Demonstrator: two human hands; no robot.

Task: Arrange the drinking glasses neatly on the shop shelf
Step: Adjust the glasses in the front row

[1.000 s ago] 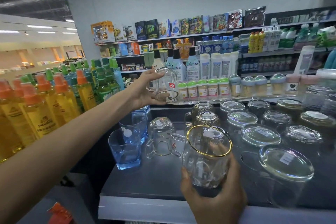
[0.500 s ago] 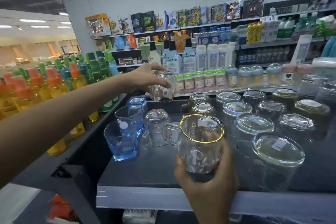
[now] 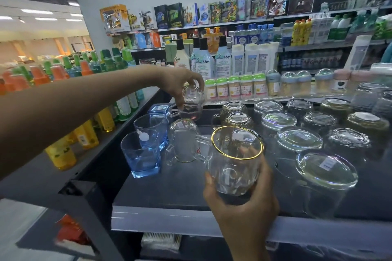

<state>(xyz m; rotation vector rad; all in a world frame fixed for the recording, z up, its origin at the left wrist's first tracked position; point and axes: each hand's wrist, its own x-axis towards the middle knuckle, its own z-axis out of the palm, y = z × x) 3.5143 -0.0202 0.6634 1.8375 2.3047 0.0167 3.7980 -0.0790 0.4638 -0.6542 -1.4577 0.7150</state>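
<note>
The job looks well under way but not finished. On the right of the shelf (image 3: 180,190), rows of upturned glasses (image 3: 299,141) already stand in lines from near to far, and at the left blue tumblers (image 3: 141,154) stand in a file. Two pieces are not yet set down. The left hand (image 3: 180,86) grips a clear mug (image 3: 191,104) from above, mouth down, at the far left, just behind a second mug (image 3: 183,140) already upturned on the shelf; whether the held one touches the shelf cannot be told. The right hand (image 3: 241,195) is curled round a gold-rimmed glass (image 3: 236,159), held mouth up over the near edge; it probably needs turning over and a place in line. Room is tight, with tumblers and rows close on either side. Small jars (image 3: 234,88) line the far edge, and yellow bottles (image 3: 61,154) stand lower down on the left.
</note>
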